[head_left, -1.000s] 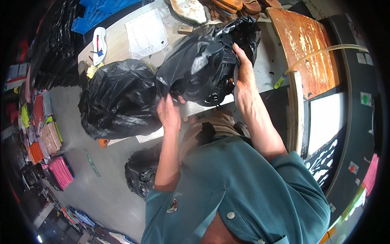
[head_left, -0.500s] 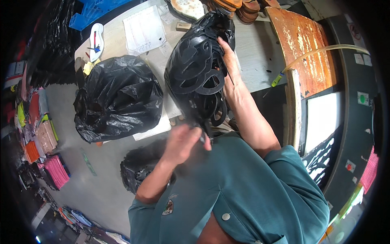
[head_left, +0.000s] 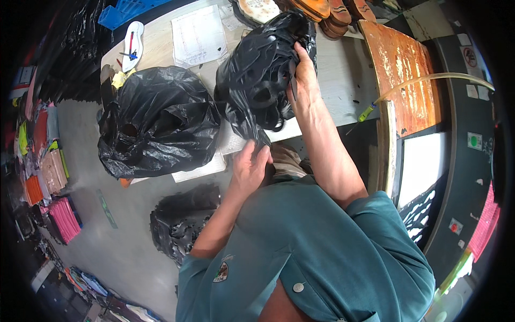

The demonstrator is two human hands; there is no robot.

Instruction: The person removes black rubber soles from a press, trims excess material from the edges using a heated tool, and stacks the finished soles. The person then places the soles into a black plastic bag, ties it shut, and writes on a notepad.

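A black plastic bag (head_left: 241, 70) bulging with black cut-out pieces (head_left: 263, 94) is held up over the table's near edge. My right hand (head_left: 306, 75) grips its right side, fingers partly hidden behind it and thumb at the front. Below, my left hand (head_left: 249, 169) has its fingers closed on the bag's gathered lower part, which hangs toward my shirt. Some of the curved pieces show at the bag's right side. Left of it, a second full black plastic bag (head_left: 166, 123) rests on the table edge.
On the table (head_left: 335, 70) are a written paper sheet (head_left: 198, 35), a white sole-shaped piece (head_left: 132, 45) and stacked brown soles (head_left: 338, 19). A worn orange board (head_left: 402, 70) and a hose with a green-yellow nozzle (head_left: 367, 111) are at right. Another black bag (head_left: 185, 220) lies on the floor.
My left hand has moved up and forward, closing on the bag's lower part. Plastic now covers more of the black pieces. My right hand keeps its hold.
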